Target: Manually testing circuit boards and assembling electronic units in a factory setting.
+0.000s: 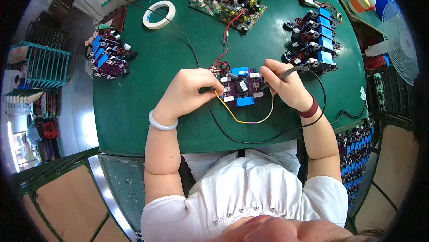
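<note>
A small purple circuit board [232,102] with blue blocks and a round black part lies on the green table in front of me. At its left edge, my left hand [190,91] is closed in a pinch on the yellow end of a thin wire [231,116]. That wire loops below the board, turning white towards the right. My right hand [288,85] is closed round a dark corded tool [295,70] at the board's right edge; its tip is hidden. The white end of the wire runs up beneath these fingers. Whether they pinch it too is unclear.
A black cable [243,141] loops around the board to the tool. Red wires link the board to a larger circuit board [230,7] behind. White tape roll [159,15] stands back left; similar boards are grouped left [107,56] and right [319,41]. A fan [397,41] is far right.
</note>
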The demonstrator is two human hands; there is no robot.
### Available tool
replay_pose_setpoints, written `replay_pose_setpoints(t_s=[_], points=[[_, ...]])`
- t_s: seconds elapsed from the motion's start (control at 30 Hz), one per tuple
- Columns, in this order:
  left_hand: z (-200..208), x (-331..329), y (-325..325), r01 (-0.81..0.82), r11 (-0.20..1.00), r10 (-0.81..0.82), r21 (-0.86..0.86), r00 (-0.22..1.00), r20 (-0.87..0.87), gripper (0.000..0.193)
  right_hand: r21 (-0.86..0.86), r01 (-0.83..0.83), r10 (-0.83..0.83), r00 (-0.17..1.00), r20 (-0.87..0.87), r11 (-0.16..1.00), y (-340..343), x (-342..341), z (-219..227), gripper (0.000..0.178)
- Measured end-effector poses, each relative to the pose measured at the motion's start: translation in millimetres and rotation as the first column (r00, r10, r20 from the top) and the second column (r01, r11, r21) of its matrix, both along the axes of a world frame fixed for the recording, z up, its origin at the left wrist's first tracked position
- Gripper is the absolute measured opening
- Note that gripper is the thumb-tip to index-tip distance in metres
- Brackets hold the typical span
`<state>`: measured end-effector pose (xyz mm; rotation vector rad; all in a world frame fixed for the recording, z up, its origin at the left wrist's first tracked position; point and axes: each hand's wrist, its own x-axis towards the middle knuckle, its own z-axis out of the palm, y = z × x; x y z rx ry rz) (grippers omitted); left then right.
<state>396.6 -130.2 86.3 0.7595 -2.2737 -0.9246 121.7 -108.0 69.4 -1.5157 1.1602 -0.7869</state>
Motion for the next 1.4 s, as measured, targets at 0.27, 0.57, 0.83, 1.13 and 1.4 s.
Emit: replay_pose_setpoints(t_s=[0.27, 0.57, 0.83, 1.13, 1.4], points=[[2.9, 2.4, -1.5, -0.008, 1.000, 0.009, -0.020, 1.000, 0.028, 0.017, 0.028, -0.036, 0.036, 0.999, 0.002, 0.999, -2.2, 3.1, 1.8, 0.030], [1.5, 3.1, 4.3, -0.048, 0.997, 0.049, -0.060, 0.999, 0.014, 0.016, -0.030, -0.006, 0.006, 1.000, 0.007, 1.000, 1.9, 2.5, -1.6, 0.031], [-2.9, 2.3, 8.1, -0.054, 0.998, 0.054, -0.012, 0.998, 0.021, 0.015, -0.004, 0.005, -0.005, 1.000, 0.024, 1.000, 3.6, 0.0, -8.3, 0.031], [8.6, 5.9, 3.5, -0.044, 0.996, 0.047, -0.083, 0.998, 0.031, 0.017, -0.216, 0.110, -0.071, 0.981, 0.180, 0.970, -0.3, -2.6, -7.1, 0.026], [13.6, 11.6, 2.8, -0.036, 0.999, 0.036, 0.001, 0.999, 0.039, 0.012, -0.264, -0.142, 0.167, 0.983, 0.074, 0.954, 1.4, 20.8, 9.5, 0.013]])
